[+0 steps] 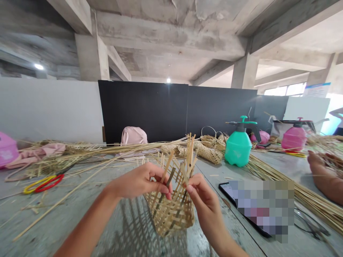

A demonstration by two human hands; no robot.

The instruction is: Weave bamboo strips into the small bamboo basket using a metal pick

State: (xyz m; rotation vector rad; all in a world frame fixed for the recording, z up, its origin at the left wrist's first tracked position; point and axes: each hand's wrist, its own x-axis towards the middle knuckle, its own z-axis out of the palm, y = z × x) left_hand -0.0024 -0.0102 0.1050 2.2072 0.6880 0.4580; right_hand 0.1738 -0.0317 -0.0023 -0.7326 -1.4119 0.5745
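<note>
A partly woven bamboo basket [174, 214] stands on the grey table in front of me, loose strip ends sticking up from its rim. My left hand [150, 182] reaches over its left side, fingers closed around upright bamboo strips [166, 167], one pale and one dark. At the right corner my right hand [199, 194] pinches another bamboo strip [184, 173] between thumb and forefinger. The fingertips partly cover the strips where they are gripped.
Red-and-yellow scissors [44, 183] lie at left beside long bamboo strips [66, 198]. A green spray bottle [238, 148] stands behind a phone [257, 207] with a blurred screen. Eyeglasses [312, 223] lie right of it. Another person's hand [325, 175] is at far right.
</note>
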